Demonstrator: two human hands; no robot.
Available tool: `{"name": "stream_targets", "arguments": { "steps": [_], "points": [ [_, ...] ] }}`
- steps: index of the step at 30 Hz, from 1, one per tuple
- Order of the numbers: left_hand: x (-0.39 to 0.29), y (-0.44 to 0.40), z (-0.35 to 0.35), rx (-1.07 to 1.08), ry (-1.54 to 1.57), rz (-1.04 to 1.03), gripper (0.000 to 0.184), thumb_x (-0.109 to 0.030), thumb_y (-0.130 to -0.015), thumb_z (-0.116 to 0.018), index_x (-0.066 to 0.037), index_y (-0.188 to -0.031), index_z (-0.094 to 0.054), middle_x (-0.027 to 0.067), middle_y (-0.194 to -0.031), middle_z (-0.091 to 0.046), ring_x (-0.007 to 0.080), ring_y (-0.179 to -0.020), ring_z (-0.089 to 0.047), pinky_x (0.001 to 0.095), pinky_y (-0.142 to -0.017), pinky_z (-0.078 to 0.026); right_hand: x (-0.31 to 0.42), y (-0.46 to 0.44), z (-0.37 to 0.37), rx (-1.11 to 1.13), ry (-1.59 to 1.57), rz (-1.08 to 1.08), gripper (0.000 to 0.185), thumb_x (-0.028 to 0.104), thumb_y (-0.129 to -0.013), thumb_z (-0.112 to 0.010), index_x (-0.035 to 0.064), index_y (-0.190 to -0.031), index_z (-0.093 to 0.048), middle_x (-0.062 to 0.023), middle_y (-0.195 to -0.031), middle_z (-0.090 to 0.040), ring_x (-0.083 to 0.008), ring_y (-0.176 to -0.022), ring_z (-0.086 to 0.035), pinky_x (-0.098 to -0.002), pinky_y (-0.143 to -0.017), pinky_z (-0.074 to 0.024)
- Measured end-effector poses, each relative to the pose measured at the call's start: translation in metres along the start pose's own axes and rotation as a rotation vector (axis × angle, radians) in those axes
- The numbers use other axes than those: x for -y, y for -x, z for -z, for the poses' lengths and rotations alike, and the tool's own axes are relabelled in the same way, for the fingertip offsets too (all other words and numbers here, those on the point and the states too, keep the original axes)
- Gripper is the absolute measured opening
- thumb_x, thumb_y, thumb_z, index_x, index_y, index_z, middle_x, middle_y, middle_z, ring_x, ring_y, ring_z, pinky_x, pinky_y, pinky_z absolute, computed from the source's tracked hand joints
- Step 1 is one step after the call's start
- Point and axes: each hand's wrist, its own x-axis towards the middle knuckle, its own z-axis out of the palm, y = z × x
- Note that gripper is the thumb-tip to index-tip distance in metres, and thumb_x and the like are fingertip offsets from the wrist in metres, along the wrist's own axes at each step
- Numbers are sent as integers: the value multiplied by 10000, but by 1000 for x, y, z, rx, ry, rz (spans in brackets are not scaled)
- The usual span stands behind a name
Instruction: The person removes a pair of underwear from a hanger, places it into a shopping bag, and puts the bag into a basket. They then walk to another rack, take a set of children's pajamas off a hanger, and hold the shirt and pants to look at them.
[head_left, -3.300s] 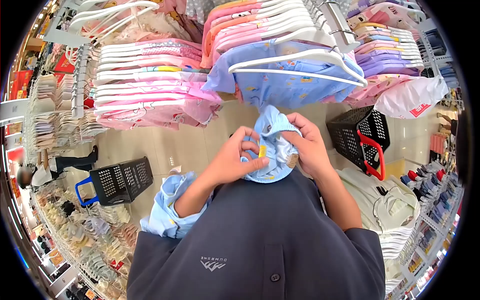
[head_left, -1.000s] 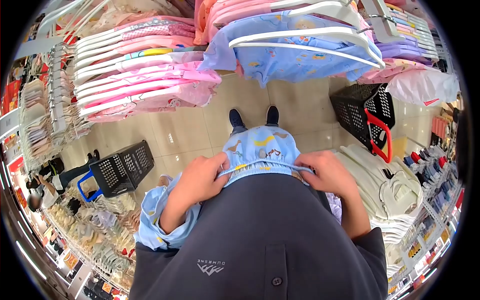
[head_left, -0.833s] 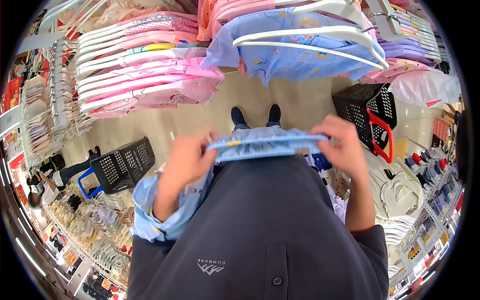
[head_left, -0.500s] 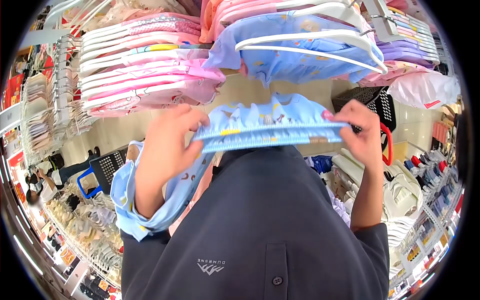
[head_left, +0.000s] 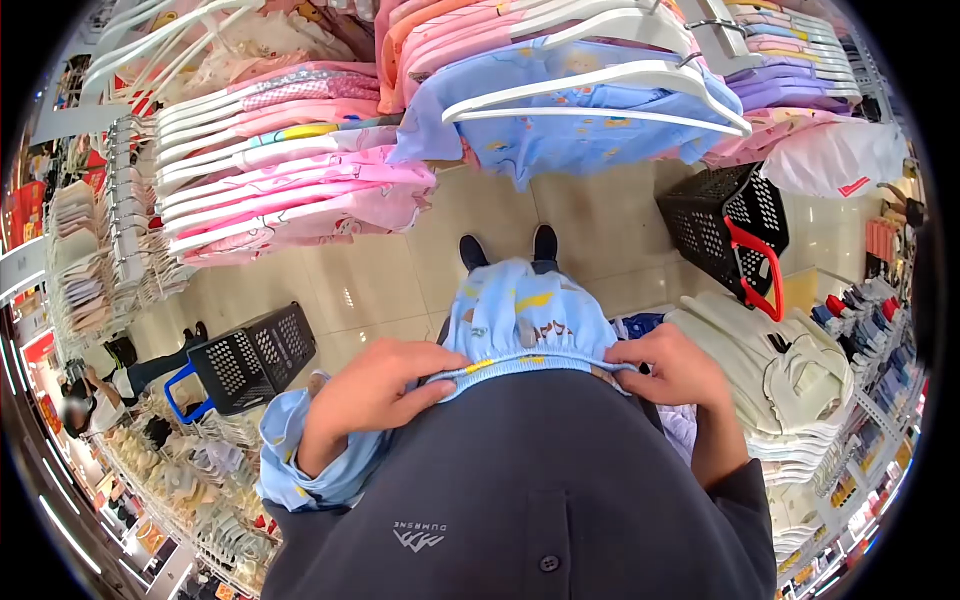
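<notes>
Light blue printed pants (head_left: 525, 305) with a gathered elastic waistband are held flat against the front of my dark shirt (head_left: 480, 450). My left hand (head_left: 385, 385) pinches one end of the waistband between thumb and fingers. At the opposite end, my right hand (head_left: 675, 368) is closed on the band. Below the waistband the cloth hangs towards my shoes (head_left: 473, 252), its lower part foreshortened. A second light blue printed garment (head_left: 325, 440) is draped around my left forearm.
Ahead, a rack holds pink clothes (head_left: 300, 190) and a blue printed top (head_left: 590, 100) behind a white hanger (head_left: 600, 76). Black baskets stand on the floor, one with a blue handle (head_left: 255, 350), another with a red handle (head_left: 730, 230). Cream clothes (head_left: 770, 360) hang right. A person (head_left: 105, 390) is far left.
Both hands have drawn the pants down and in against my body, and closer together. The waistband is less stretched, and my shoes have come into view.
</notes>
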Motion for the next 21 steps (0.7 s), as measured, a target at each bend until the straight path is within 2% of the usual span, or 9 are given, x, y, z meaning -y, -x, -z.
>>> {"name": "stream_targets", "arguments": {
  "steps": [3, 10, 13, 15, 16, 18, 19, 20, 21],
  "points": [
    [-7, -1, -2, -39, -15, -49, 243, -114, -806, -693, -34, -1034, -667, 140, -900, -679, 308, -764, -652, 335, -657, -505, -6, 4, 7, 18, -1, 90, 140, 117, -719, -663, 69, -849, -647, -116, -548, -539, -298, -490, -551, -361, -469, -407],
    [-16, -11, -12, -53, -225, -37, 196, -111, -813, -691, -52, -999, -680, 133, -811, -665, 313, -660, -629, 358, -565, -477, -6, 10, 22, 101, -53, 77, 137, 176, -762, -672, 77, -852, -639, -125, -565, -558, -327, -529, -559, -390, -496, -416],
    [-22, -18, -12, -97, -293, 23, 172, -150, -813, -670, -73, -967, -665, 123, -812, -658, 326, -714, -626, 395, -619, -491, -10, 14, 25, 83, 201, 47, 162, 201, -753, -684, 80, -849, -636, -124, -560, -536, -337, -541, -554, -401, -520, -420],
    [-28, -25, -8, -136, -421, -37, 166, -71, -780, -692, -44, -942, -666, 109, -855, -667, 290, -698, -637, 347, -587, -485, -11, 16, 35, -118, 335, 106, 148, 168, -731, -685, 71, -832, -638, -105, -597, -528, -310, -581, -557, -402, -530, -425],
    [-35, -28, -6, -146, -430, -41, 166, -71, -780, -692, -44, -942, -666, 109, -855, -667, 290, -698, -637, 347, -587, -485, -8, 18, 43, -124, 343, 116, 148, 168, -731, -685, 71, -832, -638, -105, -597, -528, -310, -581, -557, -402, -530, -425],
    [-54, -34, -1, -145, -384, -92, 160, -56, -764, -700, -42, -918, -657, 121, -972, -656, 314, -833, -647, 374, -678, -504, 4, 26, 63, -224, 251, 238, 121, 128, -712, -675, 58, -806, -642, -76, -684, -533, -272, -648, -561, -397, -533, -432],
    [-62, -36, 1, -151, -393, -97, 160, -56, -764, -700, -42, -918, -657, 121, -972, -656, 314, -833, -647, 374, -678, -504, 10, 33, 73, -213, 223, 258, 122, 106, -695, -686, 35, -786, -648, -79, -841, -590, -256, -742, -589, -371, -573, -464],
    [-68, -37, 3, -94, -295, -254, 153, -57, -770, -703, -46, -916, -658, 136, -1055, -633, 351, -938, -624, 416, -758, -496, 12, 39, 80, -217, 228, 263, 122, 106, -695, -686, 35, -786, -648, -79, -841, -590, -256, -742, -589, -371, -573, -464],
    [-74, -38, 6, -34, -195, -409, 147, -57, -776, -706, -50, -915, -658, 151, -1138, -610, 389, -1044, -601, 459, -839, -488, 13, 43, 85, -160, 113, 400, 130, 86, -676, -701, 24, -778, -651, -125, -879, -610, -276, -769, -607, -355, -629, -478]
  ]
}}
